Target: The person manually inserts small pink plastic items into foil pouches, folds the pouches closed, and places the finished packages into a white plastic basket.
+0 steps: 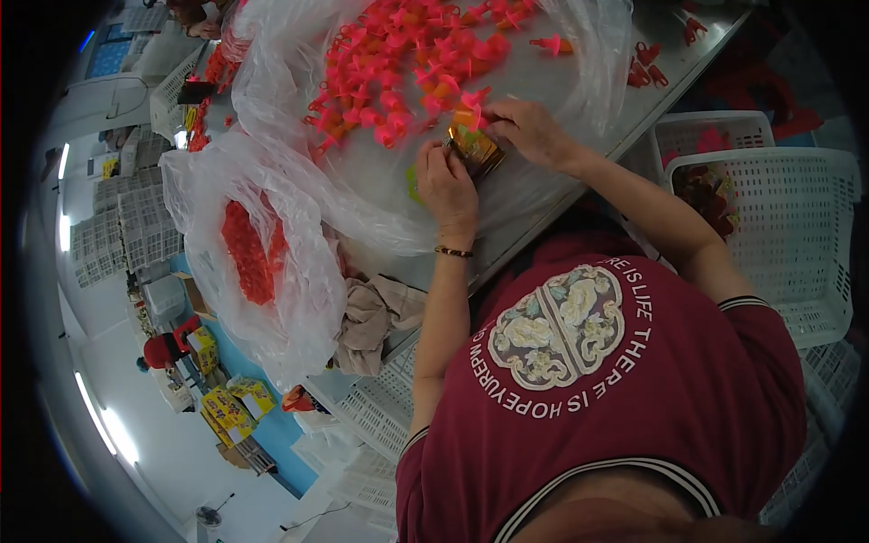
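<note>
A small shiny gold-and-dark packet [474, 147] is between my hands above the metal table [579, 113]. My left hand [447, 187] has its fingers closed on the packet's near left edge. At the packet's upper right, my right hand [529, 134] pinches an orange and pink plastic piece [469, 115] at the packet's top. Just left of my left hand lies a green item [413, 185], partly hidden. Beyond my hands, a large pile of pink and orange plastic pieces [389, 72] rests on clear plastic sheeting [281, 109].
An open clear bag with red pieces [249, 249] stands at the left, beside a crumpled cloth [376, 317]. White baskets [787, 195] stand at the right. Several red pieces [646, 68] lie near the table's far right edge. Another person's hand [205, 30] shows at upper left.
</note>
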Motion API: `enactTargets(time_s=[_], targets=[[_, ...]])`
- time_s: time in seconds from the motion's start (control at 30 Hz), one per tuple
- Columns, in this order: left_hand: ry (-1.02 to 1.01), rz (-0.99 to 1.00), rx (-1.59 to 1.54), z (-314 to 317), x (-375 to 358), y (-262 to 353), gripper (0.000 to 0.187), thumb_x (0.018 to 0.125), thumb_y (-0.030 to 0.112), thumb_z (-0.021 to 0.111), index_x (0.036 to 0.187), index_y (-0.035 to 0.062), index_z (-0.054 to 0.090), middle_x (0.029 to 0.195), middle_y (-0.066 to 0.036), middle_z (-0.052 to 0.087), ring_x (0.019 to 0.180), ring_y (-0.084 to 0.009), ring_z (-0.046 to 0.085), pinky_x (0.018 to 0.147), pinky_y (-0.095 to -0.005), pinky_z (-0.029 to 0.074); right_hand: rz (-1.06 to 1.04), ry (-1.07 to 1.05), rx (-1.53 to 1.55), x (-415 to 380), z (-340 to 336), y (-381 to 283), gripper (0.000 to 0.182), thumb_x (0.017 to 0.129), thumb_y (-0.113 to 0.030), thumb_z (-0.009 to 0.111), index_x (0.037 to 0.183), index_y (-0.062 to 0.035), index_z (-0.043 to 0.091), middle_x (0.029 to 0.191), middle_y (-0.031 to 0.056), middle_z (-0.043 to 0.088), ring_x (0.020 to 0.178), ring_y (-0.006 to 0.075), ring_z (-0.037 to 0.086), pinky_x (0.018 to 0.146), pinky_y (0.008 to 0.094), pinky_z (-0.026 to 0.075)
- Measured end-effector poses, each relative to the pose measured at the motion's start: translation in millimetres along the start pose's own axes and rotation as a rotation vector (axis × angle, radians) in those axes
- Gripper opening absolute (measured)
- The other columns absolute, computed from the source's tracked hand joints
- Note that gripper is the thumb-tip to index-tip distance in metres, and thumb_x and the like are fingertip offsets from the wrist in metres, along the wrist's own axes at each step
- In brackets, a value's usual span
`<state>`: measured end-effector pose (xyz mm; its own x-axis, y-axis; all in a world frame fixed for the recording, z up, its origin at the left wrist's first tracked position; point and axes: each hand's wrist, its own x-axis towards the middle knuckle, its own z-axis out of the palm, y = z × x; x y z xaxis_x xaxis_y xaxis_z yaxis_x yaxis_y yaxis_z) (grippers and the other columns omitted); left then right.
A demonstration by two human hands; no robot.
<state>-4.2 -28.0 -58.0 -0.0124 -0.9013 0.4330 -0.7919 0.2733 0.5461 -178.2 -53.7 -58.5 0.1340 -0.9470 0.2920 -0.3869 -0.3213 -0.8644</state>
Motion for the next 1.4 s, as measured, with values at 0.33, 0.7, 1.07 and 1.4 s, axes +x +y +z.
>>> enactTargets(time_s=[0.33,0.7,1.07,1.4], targets=[[0.043,-0.018,-0.067,3,-4,2,0.006,0.08,0.003,0.061,0.084,-0.0017,0.059,0.103,-0.013,0.061,0.088,-0.0312,0.06,0.076,-0.0388,0.047,-0.12,-0.005,-0.08,-1,18,-3,0.018,0.084,-0.008,0.059,0.1,-0.001,0.058,0.088,0.0181,0.062,0.082,0.0357,0.061,0.07,0.0405,0.048],[0.027,-0.013,-0.067,5,-4,0,0.007,0.083,0.002,0.058,0.087,-0.0023,0.055,0.102,-0.015,0.057,0.089,-0.0332,0.057,0.076,-0.0409,0.046,-0.019,0.024,-0.033,-7,18,-10,0.017,0.084,-0.007,0.06,0.099,-0.0016,0.057,0.087,0.0174,0.061,0.082,0.0368,0.06,0.068,0.0423,0.047],[0.067,-0.059,-0.238,0,-2,-5,0.006,0.082,0.0,0.058,0.087,-0.0026,0.054,0.1,-0.015,0.058,0.084,-0.0326,0.057,0.073,-0.0395,0.046,-0.166,-0.045,-0.262,-3,7,-11,0.022,0.081,-0.003,0.062,0.102,-0.0016,0.059,0.091,0.0138,0.062,0.086,0.032,0.06,0.069,0.0385,0.049],[0.105,-0.089,-0.283,-11,1,7,0.005,0.084,0.0,0.06,0.088,-0.0024,0.057,0.103,-0.013,0.059,0.078,-0.0244,0.06,0.061,-0.0319,0.05,-0.206,-0.057,-0.331,5,-1,-17,0.014,0.083,-0.006,0.062,0.097,-0.0037,0.065,0.084,0.0115,0.058,0.078,0.0296,0.059,0.065,0.0381,0.049]])
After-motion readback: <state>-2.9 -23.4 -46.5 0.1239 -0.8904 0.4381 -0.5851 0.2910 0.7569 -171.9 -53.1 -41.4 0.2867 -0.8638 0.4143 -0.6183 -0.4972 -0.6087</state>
